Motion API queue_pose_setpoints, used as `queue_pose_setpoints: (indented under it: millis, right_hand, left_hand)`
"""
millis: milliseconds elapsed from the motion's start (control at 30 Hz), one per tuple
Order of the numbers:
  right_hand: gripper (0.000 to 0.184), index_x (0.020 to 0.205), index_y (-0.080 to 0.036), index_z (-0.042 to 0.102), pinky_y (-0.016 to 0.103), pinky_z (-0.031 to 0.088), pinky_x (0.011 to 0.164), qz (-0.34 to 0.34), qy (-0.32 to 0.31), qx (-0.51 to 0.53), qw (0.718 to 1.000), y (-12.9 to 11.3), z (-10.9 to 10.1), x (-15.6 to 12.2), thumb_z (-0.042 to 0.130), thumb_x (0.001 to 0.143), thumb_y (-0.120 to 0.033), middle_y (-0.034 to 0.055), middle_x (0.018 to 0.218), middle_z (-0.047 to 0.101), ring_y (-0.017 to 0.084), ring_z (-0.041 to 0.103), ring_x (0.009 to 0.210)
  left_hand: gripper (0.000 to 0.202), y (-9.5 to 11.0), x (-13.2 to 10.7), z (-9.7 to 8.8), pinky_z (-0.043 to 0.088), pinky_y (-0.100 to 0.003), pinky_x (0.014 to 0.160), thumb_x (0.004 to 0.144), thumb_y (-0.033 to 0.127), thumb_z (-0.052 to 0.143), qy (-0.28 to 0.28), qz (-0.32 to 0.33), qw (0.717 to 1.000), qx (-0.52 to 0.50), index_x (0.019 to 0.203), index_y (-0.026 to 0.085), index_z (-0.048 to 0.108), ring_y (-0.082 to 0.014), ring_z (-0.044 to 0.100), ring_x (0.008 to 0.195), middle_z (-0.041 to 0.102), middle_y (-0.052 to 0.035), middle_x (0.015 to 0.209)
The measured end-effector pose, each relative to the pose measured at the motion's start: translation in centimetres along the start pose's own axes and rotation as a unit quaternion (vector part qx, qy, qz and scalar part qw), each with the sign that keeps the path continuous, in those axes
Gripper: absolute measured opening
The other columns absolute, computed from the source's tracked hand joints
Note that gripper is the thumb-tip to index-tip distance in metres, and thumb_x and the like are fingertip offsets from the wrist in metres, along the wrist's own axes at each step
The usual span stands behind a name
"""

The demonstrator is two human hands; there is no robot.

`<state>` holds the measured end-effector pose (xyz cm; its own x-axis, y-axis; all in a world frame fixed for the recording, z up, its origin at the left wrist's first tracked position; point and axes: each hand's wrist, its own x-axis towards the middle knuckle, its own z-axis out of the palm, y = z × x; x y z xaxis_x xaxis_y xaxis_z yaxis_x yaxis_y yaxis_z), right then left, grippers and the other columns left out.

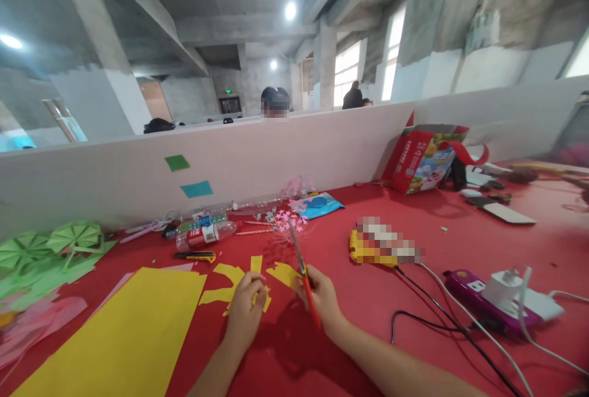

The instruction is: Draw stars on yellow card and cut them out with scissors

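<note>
My right hand (326, 304) is closed round a pair of scissors (311, 305) with red handles, the blades pointing away from me. A yellow paper strip (283, 274) lies against its fingers; whether they grip it too is unclear. To the left, my left hand (246, 305) is curled with its fingertips drawn together, and what they hold, if anything, is hidden. Cut yellow paper pieces (225, 274) lie on the red table around and beneath that hand. Beyond the scissors' tips stands a cluster of small pink paper stars (289, 220).
Yellow sheets (115, 335) and green folded paper (69, 238) lie left. A utility knife (197, 256) and plastic bottle (202, 235) sit near a white partition (115, 182). Right are a yellow device (375, 254), purple power strip (492, 302), cables, and a red bag (414, 164).
</note>
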<state>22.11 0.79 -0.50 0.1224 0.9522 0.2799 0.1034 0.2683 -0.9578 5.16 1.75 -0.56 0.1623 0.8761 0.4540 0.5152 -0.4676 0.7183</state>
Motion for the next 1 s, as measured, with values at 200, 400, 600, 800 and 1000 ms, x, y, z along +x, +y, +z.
queue_pose_setpoints:
  millis: [200,400,600,800,1000]
  right_hand:
    - [0.018,0.059,-0.02,0.042,0.02,0.031,0.048,-0.013,0.016,0.01,1.0,0.3,-0.2,0.5,0.052,0.066,-0.033,-0.0055,0.054,0.039,0.01,0.033,0.053]
    - [0.021,0.057,-0.019,0.042,0.021,0.031,0.05,-0.017,-0.002,-0.002,1.0,-0.3,-0.1,-0.1,0.055,0.063,-0.033,-0.005,0.055,0.04,0.01,0.033,0.056]
    - [0.023,0.055,-0.02,0.04,0.021,0.027,0.049,0.004,-0.019,0.008,1.0,-0.8,-0.3,-0.2,0.057,0.061,-0.033,-0.006,0.053,0.037,0.009,0.03,0.055]
    - [0.024,0.059,-0.021,0.04,0.021,0.032,0.048,0.058,-0.045,0.046,0.996,-1.2,0.1,-0.6,0.053,0.066,-0.039,-0.005,0.052,0.041,0.01,0.037,0.05]
    - [0.031,0.06,-0.02,0.044,0.021,0.03,0.04,0.115,-0.117,0.064,0.984,-1.7,0.9,-1.6,0.057,0.067,-0.047,-0.005,0.046,0.045,0.009,0.039,0.04]
  left_hand:
    - [0.023,1.9,0.1,2.1,0.043,-0.039,0.083,0.077,0.013,0.045,-0.165,0.084,0.963,0.197,0.066,0.017,0.065,-0.0262,0.055,0.093,0.062,-0.0131,0.095]
    - [0.014,2.0,2.7,3.7,0.043,-0.035,0.075,0.07,0.013,0.053,-0.191,0.09,0.961,0.179,0.07,0.019,0.066,-0.0236,0.057,0.079,0.064,-0.0089,0.079]
    - [0.009,0.2,4.1,1.9,0.042,-0.042,0.077,0.07,0.026,0.054,-0.116,0.042,0.983,0.133,0.067,0.019,0.058,-0.027,0.053,0.082,0.061,-0.0114,0.083]
    - [0.024,1.2,1.4,-1.5,0.048,-0.031,0.062,0.08,0.037,0.044,-0.113,-0.038,0.993,0.018,0.084,0.018,0.057,-0.0201,0.06,0.07,0.063,-0.0063,0.077]
    - [0.04,1.8,-1.8,0.3,0.037,-0.024,0.047,0.07,0.054,0.058,-0.14,-0.241,0.931,-0.235,0.055,0.016,0.055,-0.0111,0.047,0.044,0.052,0.0003,0.047]
